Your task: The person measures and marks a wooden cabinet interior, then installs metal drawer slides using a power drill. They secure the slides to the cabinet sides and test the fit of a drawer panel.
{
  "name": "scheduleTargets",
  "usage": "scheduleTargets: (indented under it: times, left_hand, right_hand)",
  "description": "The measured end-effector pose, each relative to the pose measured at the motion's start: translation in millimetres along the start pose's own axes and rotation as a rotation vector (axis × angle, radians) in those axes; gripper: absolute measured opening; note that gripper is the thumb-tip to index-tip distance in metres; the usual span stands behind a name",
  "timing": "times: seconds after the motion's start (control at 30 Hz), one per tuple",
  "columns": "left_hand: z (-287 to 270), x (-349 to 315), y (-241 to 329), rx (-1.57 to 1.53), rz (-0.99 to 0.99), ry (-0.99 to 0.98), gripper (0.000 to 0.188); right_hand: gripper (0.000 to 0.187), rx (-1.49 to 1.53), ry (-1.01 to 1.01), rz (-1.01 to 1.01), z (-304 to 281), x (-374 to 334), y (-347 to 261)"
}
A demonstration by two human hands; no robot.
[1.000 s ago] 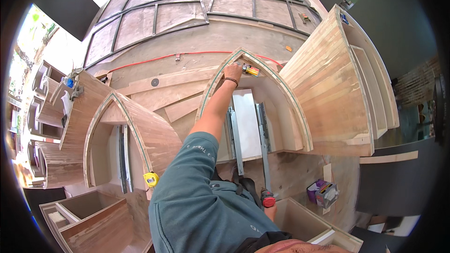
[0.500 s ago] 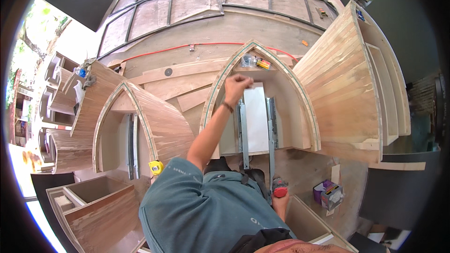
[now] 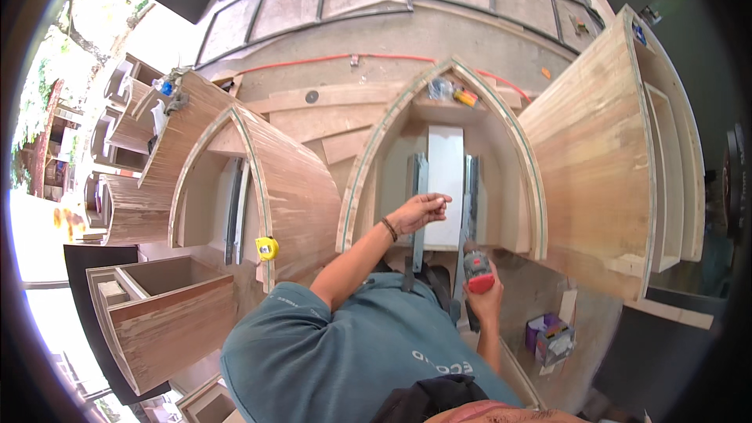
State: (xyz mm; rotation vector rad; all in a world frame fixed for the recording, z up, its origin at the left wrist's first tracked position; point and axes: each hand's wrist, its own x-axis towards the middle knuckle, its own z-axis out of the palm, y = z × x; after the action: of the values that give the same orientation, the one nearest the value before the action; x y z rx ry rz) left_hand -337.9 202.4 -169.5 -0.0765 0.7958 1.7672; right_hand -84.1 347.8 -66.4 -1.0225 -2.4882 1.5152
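My left hand (image 3: 419, 213) is in front of the middle arched wooden cabinet (image 3: 359, 180), its fingers pinched together. Whatever they hold, if anything, is too small to make out. Behind the fingers is a long white panel (image 3: 445, 153) set between two metal drawer slides, a left one (image 3: 419, 180) and a right one (image 3: 471, 188), that reach out toward me. Low on the right, my right hand (image 3: 487, 301) is closed around the grip of a red and grey cordless drill (image 3: 477, 268), its nose pointing away from me beside the right slide.
A yellow tape measure (image 3: 267, 248) sits on the left arched cabinet's edge (image 3: 261, 188). Small packages (image 3: 466, 98) lie atop the middle cabinet's inner ledge. A tall wooden cabinet (image 3: 587, 149) stands right; a drawer box (image 3: 172, 321) is low left. A purple box (image 3: 539, 330) rests on the floor.
My left hand has come back toward me from the cabinet's far inside, still pinched. The drill in my right hand has risen forward into fuller view. The whole view has shifted slightly.
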Motion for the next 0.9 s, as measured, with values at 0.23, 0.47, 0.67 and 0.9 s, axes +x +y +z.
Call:
scheduleTargets:
  times: [0.23,0.47,0.67,0.9]
  left_hand:
    - [-2.1,16.3,-40.7,0.185,0.045,0.319,0.016]
    - [-8.3,31.0,-87.4,0.134,-0.026,0.541,0.029]
    - [4.4,41.0,-92.5,-0.088,-0.037,0.588,0.03]
    - [1.2,67.1,-78.0,-0.11,-0.062,0.396,0.032]
  right_hand:
    - [0.068,0.085,-0.052,-0.061,-14.5,27.3,-8.5]
    - [0.067,0.131,-0.148,-0.076,-24.6,54.6,1.5]
    - [0.066,0.074,-0.175,-0.112,-28.0,72.1,-2.6]
    - [0.067,-0.018,-0.143,-0.044,-13.5,85.5,-5.4]
